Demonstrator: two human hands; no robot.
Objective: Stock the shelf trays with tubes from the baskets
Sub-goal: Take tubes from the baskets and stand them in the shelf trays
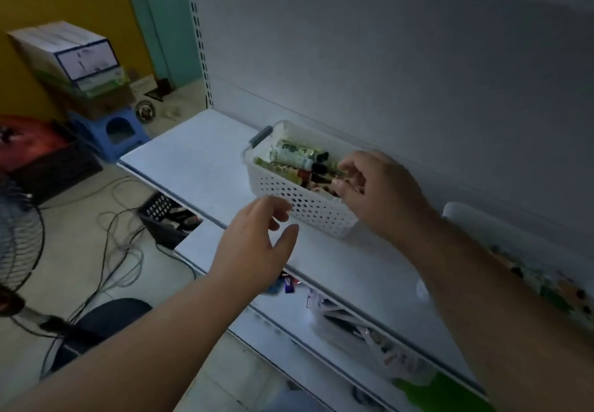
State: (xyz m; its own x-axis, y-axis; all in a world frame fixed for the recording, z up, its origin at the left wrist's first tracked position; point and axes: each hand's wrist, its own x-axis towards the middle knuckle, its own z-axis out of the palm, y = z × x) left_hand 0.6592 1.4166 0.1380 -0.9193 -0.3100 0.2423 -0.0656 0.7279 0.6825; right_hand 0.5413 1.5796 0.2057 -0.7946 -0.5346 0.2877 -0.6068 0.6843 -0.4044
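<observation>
A white perforated tray (302, 201) with a grey handle stands on the white shelf (199, 160). Several tubes (295, 154) with black caps lie inside it. My right hand (382, 193) reaches over the tray's right end, its fingers curled down among the tubes; whether they pinch one I cannot tell. My left hand (257, 241) hovers just in front of the tray's near wall, fingers loosely curved, holding nothing. A second white container (527, 250) with patterned tubes sits at the right, partly behind my right forearm.
A lower shelf (289, 324) holds a clear bag (356, 331) and small items. On the floor at left are a black basket (167, 215), cables, a fan (16, 234), a blue stool (112, 131) and stacked boxes (70, 57).
</observation>
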